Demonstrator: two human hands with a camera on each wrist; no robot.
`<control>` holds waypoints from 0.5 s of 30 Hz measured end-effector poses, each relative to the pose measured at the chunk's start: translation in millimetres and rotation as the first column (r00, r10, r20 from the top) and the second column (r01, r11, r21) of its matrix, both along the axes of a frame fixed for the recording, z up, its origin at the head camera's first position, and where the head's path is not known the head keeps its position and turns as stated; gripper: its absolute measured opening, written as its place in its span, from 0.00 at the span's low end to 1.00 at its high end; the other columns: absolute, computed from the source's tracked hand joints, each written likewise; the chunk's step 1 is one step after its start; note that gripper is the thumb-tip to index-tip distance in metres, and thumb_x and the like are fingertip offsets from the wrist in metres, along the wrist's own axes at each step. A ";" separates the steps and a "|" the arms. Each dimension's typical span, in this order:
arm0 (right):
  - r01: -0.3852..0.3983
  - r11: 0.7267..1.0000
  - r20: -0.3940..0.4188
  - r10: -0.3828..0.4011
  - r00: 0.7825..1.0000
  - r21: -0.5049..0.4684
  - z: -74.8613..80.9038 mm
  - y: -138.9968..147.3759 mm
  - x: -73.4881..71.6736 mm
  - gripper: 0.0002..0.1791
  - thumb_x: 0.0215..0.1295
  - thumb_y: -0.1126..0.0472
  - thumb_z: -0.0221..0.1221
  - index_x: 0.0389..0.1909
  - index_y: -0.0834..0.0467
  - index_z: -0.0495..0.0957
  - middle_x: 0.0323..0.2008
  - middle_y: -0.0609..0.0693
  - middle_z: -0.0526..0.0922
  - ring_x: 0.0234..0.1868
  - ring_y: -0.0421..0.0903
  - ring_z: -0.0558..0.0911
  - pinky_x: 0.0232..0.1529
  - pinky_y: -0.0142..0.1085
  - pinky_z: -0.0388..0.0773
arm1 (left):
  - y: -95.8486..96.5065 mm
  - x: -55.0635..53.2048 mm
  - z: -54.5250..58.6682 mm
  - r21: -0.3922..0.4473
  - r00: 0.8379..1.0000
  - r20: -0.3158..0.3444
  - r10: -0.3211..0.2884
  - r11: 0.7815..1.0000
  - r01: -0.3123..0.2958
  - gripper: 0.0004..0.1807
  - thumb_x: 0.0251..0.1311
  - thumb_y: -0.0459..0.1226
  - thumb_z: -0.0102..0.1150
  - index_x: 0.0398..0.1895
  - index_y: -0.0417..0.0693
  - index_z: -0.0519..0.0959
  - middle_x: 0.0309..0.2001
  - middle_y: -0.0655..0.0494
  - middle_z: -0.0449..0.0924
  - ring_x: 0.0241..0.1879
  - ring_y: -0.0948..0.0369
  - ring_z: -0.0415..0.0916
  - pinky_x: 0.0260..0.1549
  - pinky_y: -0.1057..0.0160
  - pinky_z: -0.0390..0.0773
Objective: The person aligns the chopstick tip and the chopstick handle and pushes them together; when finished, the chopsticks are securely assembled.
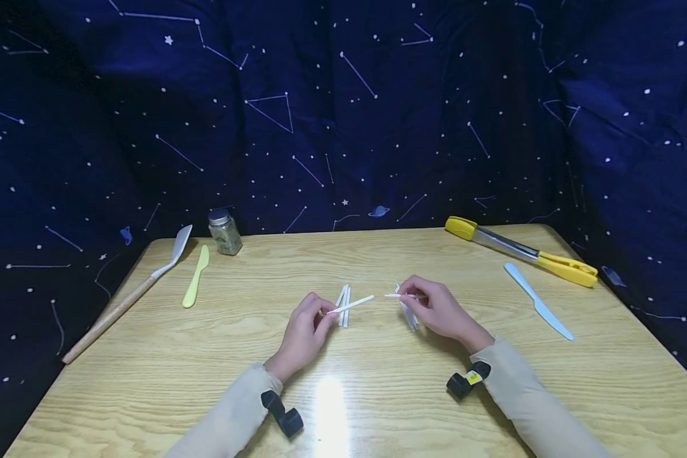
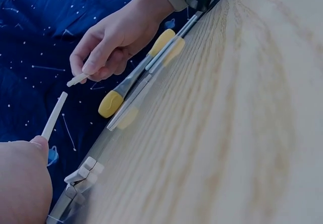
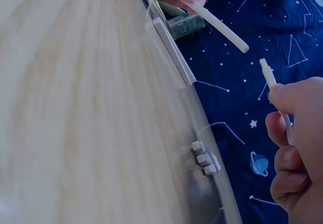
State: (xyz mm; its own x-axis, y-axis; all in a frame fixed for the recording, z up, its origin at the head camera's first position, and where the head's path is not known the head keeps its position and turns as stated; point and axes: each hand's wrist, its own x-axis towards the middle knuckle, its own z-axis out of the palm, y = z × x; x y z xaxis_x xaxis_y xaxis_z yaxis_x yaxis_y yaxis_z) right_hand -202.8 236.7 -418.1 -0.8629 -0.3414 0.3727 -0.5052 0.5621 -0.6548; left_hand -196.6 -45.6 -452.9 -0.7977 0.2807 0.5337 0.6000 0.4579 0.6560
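Note:
My left hand [image 1: 305, 331] pinches a slim white stick [image 1: 359, 303] between thumb and fingers, its free end pointing right. Beneath it, several white sticks [image 1: 343, 315] lie on the table. Another white stick [image 3: 267, 71] is pinched by my right hand [image 1: 437, 307]; its tip narrows to a small peg. Tips of the two held sticks face each other across a small gap, apart and above the table. Under my right hand lies a second small group of white sticks [image 1: 409, 316], partly hidden by the fingers.
On the left of the wooden table [image 1: 206, 394] lie a spatula [image 1: 131, 299] and a yellow-green knife [image 1: 196, 280], with a spice jar [image 1: 225, 235] behind. Yellow-ended tongs [image 1: 515, 249] and a light blue knife [image 1: 537, 300] are at the right. A starry cloth [image 1: 332, 159] hangs behind.

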 end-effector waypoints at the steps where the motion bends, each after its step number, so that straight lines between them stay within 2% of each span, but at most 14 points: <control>1: 0.002 1.000 -0.006 -0.002 1.000 -0.002 0.6 -0.2 -0.5 0.05 0.65 0.67 0.59 0.38 0.55 0.79 0.30 0.47 0.79 0.25 0.37 0.67 0.26 0.29 0.66 | 0.3 -0.1 0.1 0.004 1.000 -0.007 -0.002 1.000 0.002 0.03 0.59 0.32 0.63 0.34 0.40 0.80 0.28 0.59 0.68 0.23 0.71 0.61 0.20 0.73 0.66; 5: 0.001 1.000 -0.029 -0.001 1.000 -0.004 3.1 -1.8 0.3 0.06 0.63 0.67 0.61 0.38 0.54 0.83 0.32 0.46 0.81 0.24 0.37 0.66 0.25 0.29 0.65 | 2.6 1.2 -0.1 0.021 1.000 -0.016 -0.016 1.000 0.016 0.03 0.58 0.31 0.63 0.34 0.41 0.80 0.28 0.59 0.69 0.22 0.71 0.61 0.20 0.73 0.65; 10: -0.034 0.999 -0.045 0.034 0.998 0.000 0.1 -5.8 4.1 0.06 0.63 0.67 0.61 0.38 0.56 0.83 0.33 0.46 0.82 0.21 0.35 0.65 0.22 0.28 0.64 | 2.6 3.7 -3.0 0.000 1.000 -0.004 -0.016 1.000 0.016 0.02 0.58 0.31 0.63 0.34 0.42 0.80 0.28 0.60 0.69 0.22 0.72 0.61 0.20 0.74 0.66; 15: -0.053 0.998 -0.100 0.050 0.994 -0.025 -1.6 -11.5 3.2 0.06 0.63 0.68 0.60 0.38 0.56 0.83 0.32 0.47 0.82 0.20 0.35 0.64 0.21 0.28 0.64 | -0.6 1.5 -2.7 0.013 0.999 -0.020 -0.028 1.000 0.029 0.03 0.59 0.32 0.63 0.34 0.42 0.80 0.28 0.60 0.69 0.22 0.71 0.61 0.20 0.73 0.65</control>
State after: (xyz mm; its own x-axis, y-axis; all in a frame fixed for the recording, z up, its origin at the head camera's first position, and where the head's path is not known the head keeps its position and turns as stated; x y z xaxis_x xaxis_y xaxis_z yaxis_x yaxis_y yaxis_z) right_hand -199.5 225.2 -419.8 -0.8027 -0.3728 0.4655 -0.5963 0.5165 -0.6145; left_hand -195.1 -46.2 -455.6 -0.7787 0.2962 0.5532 0.6257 0.4319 0.6495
